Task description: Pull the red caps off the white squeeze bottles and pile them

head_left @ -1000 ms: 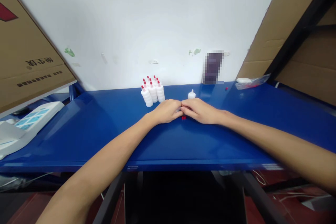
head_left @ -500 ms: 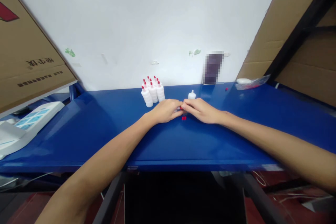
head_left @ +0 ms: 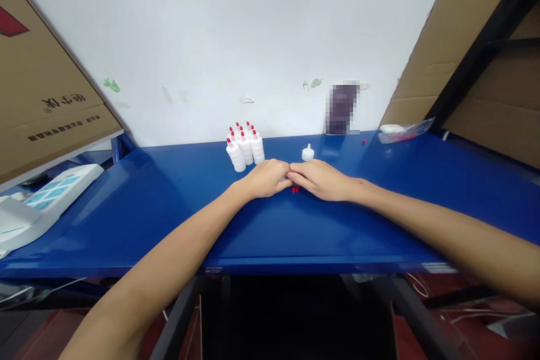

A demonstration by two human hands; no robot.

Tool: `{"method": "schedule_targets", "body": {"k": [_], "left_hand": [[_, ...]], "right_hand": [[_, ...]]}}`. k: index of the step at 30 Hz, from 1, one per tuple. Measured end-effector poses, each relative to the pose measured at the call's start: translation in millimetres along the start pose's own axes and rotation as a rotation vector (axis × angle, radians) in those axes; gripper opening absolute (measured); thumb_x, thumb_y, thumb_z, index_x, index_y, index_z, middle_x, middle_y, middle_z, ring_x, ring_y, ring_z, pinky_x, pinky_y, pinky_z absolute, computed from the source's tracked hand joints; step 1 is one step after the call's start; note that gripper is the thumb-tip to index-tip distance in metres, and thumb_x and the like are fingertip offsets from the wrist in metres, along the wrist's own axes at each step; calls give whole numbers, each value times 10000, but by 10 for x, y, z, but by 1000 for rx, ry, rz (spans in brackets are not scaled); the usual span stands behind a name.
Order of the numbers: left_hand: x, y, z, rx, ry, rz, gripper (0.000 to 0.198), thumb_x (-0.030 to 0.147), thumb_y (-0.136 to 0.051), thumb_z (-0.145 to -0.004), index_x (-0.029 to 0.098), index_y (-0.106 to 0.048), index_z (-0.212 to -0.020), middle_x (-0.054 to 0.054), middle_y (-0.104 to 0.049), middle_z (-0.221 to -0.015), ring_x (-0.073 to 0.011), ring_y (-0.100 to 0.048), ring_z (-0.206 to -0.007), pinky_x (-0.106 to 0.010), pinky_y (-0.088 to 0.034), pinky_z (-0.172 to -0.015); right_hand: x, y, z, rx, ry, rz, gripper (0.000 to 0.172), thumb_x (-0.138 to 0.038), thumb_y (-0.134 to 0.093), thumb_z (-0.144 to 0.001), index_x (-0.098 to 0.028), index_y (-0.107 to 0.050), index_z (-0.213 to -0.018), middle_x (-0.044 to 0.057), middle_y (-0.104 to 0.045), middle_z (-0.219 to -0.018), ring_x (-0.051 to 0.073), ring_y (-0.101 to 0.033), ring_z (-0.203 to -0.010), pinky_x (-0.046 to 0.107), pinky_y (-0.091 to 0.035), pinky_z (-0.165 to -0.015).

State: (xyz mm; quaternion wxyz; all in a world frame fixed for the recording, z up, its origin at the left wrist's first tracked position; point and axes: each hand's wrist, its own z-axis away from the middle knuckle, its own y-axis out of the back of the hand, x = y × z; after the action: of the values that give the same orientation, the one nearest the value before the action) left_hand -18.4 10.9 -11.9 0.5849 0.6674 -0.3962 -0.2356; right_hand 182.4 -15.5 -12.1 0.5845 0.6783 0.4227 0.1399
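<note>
My left hand (head_left: 269, 178) and my right hand (head_left: 321, 180) meet over the table, fingers curled together. A small pale bit shows between the fingertips; most of what they hold is hidden. Just in front of my fingers lie small red caps (head_left: 295, 189). Beyond my right hand stands a white nozzle top (head_left: 307, 153), its tip pointing up and without a red cap. Behind my left hand is a cluster of white squeeze bottles (head_left: 245, 152), upright, with red caps on their nozzles.
On the blue table (head_left: 270, 230), a clear plastic bag (head_left: 407, 131) with red bits lies at the back right, near a lone red cap (head_left: 364, 142). A white device (head_left: 54, 197) sits at the left. Cardboard (head_left: 46, 79) flanks both sides; a white wall (head_left: 202, 50) stands behind.
My right hand has closed in over the fingertips of my left. The red bit that showed between my fingers is now covered.
</note>
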Motion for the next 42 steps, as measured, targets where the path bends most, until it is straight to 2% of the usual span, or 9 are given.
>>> {"method": "schedule_targets", "body": {"k": [4, 9, 12, 15, 18, 23, 32, 42], "left_hand": [[-17, -10, 0, 1, -22, -47, 221, 287, -523, -986, 144, -674, -913, -98, -724, -926, -228, -683, -837, -299, -469, -719], [-50, 15, 29, 56, -96, -111, 264, 299, -461, -1023, 156, -666, -936, -74, -681, -894, -191, -633, -774, -288, -420, -682], [-70, 3, 32, 80, -92, -73, 254, 290, -487, -999, 164, -639, -839, -60, -666, -838, -183, -612, -757, -285, -403, -684], [-87, -29, 18, 83, -83, -18, 267, 305, -486, -992, 171, -623, -805, -51, -666, -805, -178, -598, -736, -283, -390, -678], [-97, -45, 7, 99, -73, 24, 313, 343, -465, -1008, 175, -617, -792, -46, -660, -775, -172, -583, -714, -282, -387, -681], [-95, -36, 8, 98, -55, 47, 322, 348, -464, -1005, 175, -609, -775, -43, -655, -762, -165, -572, -692, -280, -384, -673], [-100, -31, 6, 102, -53, 78, 327, 348, -463, -997, 175, -584, -748, -31, -632, -732, -153, -549, -667, -281, -370, -656], [-88, -14, 9, 89, -36, 73, 323, 342, -464, -991, 172, -617, -763, -38, -657, -749, -160, -578, -683, -278, -390, -662]], "right_hand": [[1, 42, -22, -15, 8, -152, 348, -353, -366, -1041, -201, -486, -752, 9, -605, -698, 140, -514, -616, 288, -339, -638], [52, 50, -26, 44, -23, -230, 378, -313, -311, -1003, -223, -350, -638, -32, -407, -589, 124, -382, -571, 282, -305, -594], [81, 62, 4, -24, 1, -186, 348, -315, -366, -993, -211, -402, -663, -23, -477, -617, 126, -418, -579, 286, -308, -603], [82, 105, 45, -102, -41, -131, 257, -294, -409, -986, -203, -467, -754, 1, -563, -696, 138, -488, -618, 289, -322, -619], [68, 159, 78, -163, -94, -49, 224, -286, -443, -968, -208, -444, -758, -6, -533, -668, 135, -469, -591, 294, -301, -603], [57, 186, 99, -243, -88, 81, 233, -274, -488, -914, -209, -400, -708, -9, -527, -660, 130, -432, -578, 298, -270, -592], [43, 174, 119, -244, -83, 111, 179, -272, -522, -872, -212, -456, -717, -7, -595, -692, 137, -452, -584, 301, -271, -596], [39, 148, 117, -214, -38, 76, 157, -247, -510, -887, -216, -456, -743, -6, -586, -717, 140, -460, -596, 299, -293, -595]]}}
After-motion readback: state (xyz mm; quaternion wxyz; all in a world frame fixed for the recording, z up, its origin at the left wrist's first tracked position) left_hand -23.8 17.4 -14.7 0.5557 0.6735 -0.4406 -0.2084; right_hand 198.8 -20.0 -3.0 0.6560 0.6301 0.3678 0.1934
